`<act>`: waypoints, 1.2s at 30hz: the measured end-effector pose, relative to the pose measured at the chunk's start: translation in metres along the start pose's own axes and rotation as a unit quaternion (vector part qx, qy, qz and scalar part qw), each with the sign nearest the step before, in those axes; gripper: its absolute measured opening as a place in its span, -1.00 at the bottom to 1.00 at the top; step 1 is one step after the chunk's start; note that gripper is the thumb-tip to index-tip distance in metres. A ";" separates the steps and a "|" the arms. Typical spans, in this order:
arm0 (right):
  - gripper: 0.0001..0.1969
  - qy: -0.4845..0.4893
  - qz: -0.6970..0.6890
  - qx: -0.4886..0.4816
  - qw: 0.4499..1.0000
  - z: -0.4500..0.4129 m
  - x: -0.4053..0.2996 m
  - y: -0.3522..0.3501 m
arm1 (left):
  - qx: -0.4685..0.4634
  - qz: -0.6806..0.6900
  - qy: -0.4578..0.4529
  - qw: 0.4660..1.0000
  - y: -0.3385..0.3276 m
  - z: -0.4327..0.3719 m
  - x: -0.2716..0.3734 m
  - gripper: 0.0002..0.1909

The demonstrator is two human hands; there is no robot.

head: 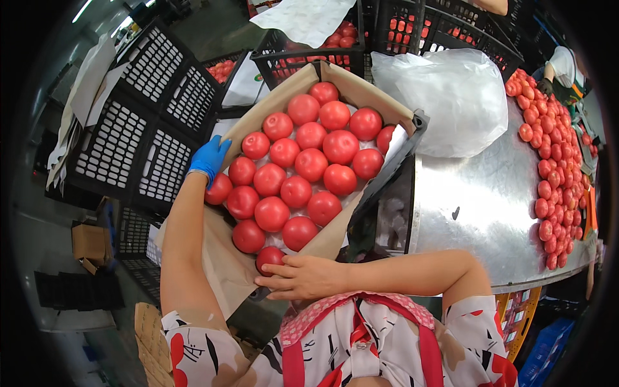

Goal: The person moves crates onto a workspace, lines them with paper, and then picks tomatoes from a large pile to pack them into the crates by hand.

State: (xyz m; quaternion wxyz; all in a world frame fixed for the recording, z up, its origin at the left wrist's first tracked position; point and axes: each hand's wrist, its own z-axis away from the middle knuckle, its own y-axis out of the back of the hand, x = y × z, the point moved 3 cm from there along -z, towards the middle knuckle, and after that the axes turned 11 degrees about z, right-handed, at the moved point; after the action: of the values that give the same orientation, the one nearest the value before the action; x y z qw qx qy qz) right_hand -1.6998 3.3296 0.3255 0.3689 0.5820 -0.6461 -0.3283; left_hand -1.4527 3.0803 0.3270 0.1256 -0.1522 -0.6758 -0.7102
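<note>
Before me a black plastic crate (387, 169), lined with brown paper (271, 104), holds a layer of red tomatoes (296, 191). My left hand (209, 159), in a blue glove, grips the liner's edge at the crate's left side, near a tomato (219, 188) by that wall. Bare and palm down, my right hand (309, 276) lies across the near corner with its fingers apart. Its fingertips touch the nearest tomato (269, 259) and partly cover it. White paper (397, 140) shows along the right inner wall.
Stacked black crates (145, 111) stand at the left. More crates of tomatoes (309, 60) are behind. A bulky clear plastic bag (442, 101) rests on the metal table (464, 203), whose right side bears many loose tomatoes (551, 164). A co-worker's gloved hand (545, 87) is at the far right.
</note>
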 end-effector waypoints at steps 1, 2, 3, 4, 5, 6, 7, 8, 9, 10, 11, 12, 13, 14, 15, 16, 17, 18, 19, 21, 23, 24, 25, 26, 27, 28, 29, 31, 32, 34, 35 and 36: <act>-0.64 0.025 0.046 0.044 0.998 0.005 0.003 0.001 | 0.006 0.005 -0.006 1.000 -0.001 0.000 0.000 -0.59; -0.64 0.025 0.044 0.040 0.998 0.008 0.003 0.000 | 0.012 0.010 -0.012 1.000 -0.003 0.000 -0.001 -0.60; -0.64 0.028 0.041 0.053 0.997 0.007 0.006 0.003 | 0.012 0.008 -0.012 1.000 -0.003 0.000 -0.001 -0.60; -0.64 0.031 0.037 0.067 0.997 0.007 0.007 0.007 | 0.029 0.012 -0.032 0.999 -0.004 0.001 0.002 -0.63; -0.64 -0.031 0.012 0.076 0.997 0.010 0.011 0.015 | 0.045 0.016 -0.053 0.997 -0.005 0.003 0.005 -0.65; -0.64 -0.032 0.013 0.081 0.996 0.016 0.014 0.018 | 0.044 0.007 -0.046 0.998 -0.002 0.006 0.012 -0.67; -0.64 -0.091 0.041 0.048 0.994 0.024 0.019 0.019 | 0.047 0.008 -0.039 0.998 -0.001 0.010 0.012 -0.67; -0.64 -0.149 0.069 0.014 0.986 0.029 0.026 0.019 | 0.050 0.010 -0.032 0.998 0.001 0.013 0.011 -0.68; -0.64 -0.151 0.073 0.009 0.986 0.033 0.030 0.022 | 0.050 0.016 -0.036 0.998 0.000 0.013 0.011 -0.68; -0.66 -0.151 0.074 -0.001 0.986 0.037 0.036 0.026 | 0.054 0.013 -0.046 0.997 0.000 0.013 0.012 -0.66; -0.68 -0.152 0.075 -0.010 0.985 0.038 0.040 0.029 | 0.058 0.011 -0.056 0.997 -0.001 0.013 0.013 -0.64; -0.68 -0.155 0.081 -0.013 0.984 0.036 0.043 0.032 | 0.058 0.014 -0.062 0.996 -0.002 0.012 0.014 -0.64; -0.70 -0.193 -0.026 -0.017 0.981 0.034 0.047 0.036 | 0.067 0.018 -0.066 0.995 -0.002 0.013 0.014 -0.60; -0.70 -0.229 -0.133 -0.019 0.964 0.033 0.051 0.040 | 0.077 0.023 -0.070 0.994 -0.003 0.013 0.015 -0.56; -0.72 -0.246 -0.177 -0.025 0.953 0.028 0.062 0.051 | 0.072 0.014 -0.055 0.996 -0.002 0.014 0.016 -0.47; -0.78 -0.293 -0.143 -0.006 0.945 0.027 0.079 0.058 | 0.073 0.014 -0.057 0.996 0.000 0.016 0.018 -0.47; -0.81 -0.339 -0.087 0.056 0.935 0.025 0.102 0.067 | 0.081 0.001 -0.057 0.995 0.001 0.019 0.019 -0.45; -0.82 -0.386 -0.051 0.062 0.919 0.027 0.130 0.071 | 0.089 -0.012 -0.057 0.994 0.002 0.022 0.019 -0.43; -0.82 -0.438 0.032 0.077 0.895 0.030 0.157 0.074 | 0.087 -0.012 -0.054 0.995 0.002 0.021 0.020 -0.40; -0.67 -0.512 0.090 0.022 0.854 0.052 0.220 0.064 | 0.085 -0.012 -0.055 0.995 0.003 0.020 0.024 -0.40; -0.51 -0.571 0.208 -0.129 0.784 0.072 0.263 0.044 | 0.084 -0.010 -0.057 0.995 0.002 0.018 0.030 -0.39; -0.51 -0.566 0.206 -0.128 0.788 0.070 0.275 0.038 | 0.084 -0.011 -0.064 0.994 0.003 0.020 0.029 -0.38; -0.46 -0.617 0.131 -0.199 0.750 0.074 0.286 0.027 | 0.084 -0.011 -0.071 0.994 0.003 0.020 0.029 -0.37; -0.41 -0.660 0.055 -0.268 0.700 0.079 0.293 0.017 | 0.086 -0.012 -0.068 0.994 0.003 0.018 0.030 -0.37; -0.36 -0.664 0.065 -0.257 0.699 0.077 0.293 0.008 | 0.090 -0.013 -0.073 0.993 0.001 0.019 0.029 -0.37; -0.36 -0.661 0.060 -0.257 0.703 0.078 0.291 0.002 | 0.093 -0.014 -0.080 0.992 0.001 0.019 0.028 -0.36; -0.36 -0.663 0.083 -0.227 0.708 0.080 0.288 0.000 | 0.093 -0.015 -0.083 0.992 0.002 0.019 0.027 -0.35; -0.36 -0.679 0.076 -0.185 0.706 0.075 0.283 0.011 | 0.087 -0.007 -0.073 0.994 0.004 0.021 0.030 -0.38; -0.36 -0.680 0.072 -0.186 0.706 0.076 0.282 0.010 | 0.084 0.003 -0.067 0.994 0.004 0.023 0.031 -0.40; -0.35 -0.607 0.031 0.073 0.791 0.067 0.282 0.022 | 0.156 0.018 -0.149 0.976 0.005 0.032 0.044 -0.42; -0.33 -0.567 -0.026 0.148 0.810 0.058 0.280 0.025 | 0.227 0.033 -0.227 0.946 0.008 0.042 0.053 -0.45; -0.31 -0.546 -0.090 0.197 0.809 0.054 0.276 0.033 | 0.174 0.133 -0.226 0.949 0.009 0.045 0.079 -0.46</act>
State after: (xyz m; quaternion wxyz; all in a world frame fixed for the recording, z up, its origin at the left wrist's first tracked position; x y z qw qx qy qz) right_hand -1.7773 3.0587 0.3523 -0.1984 0.4228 -0.7362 -0.4897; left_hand -1.5199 3.1270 0.3679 0.0874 -0.3727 -0.7730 -0.5059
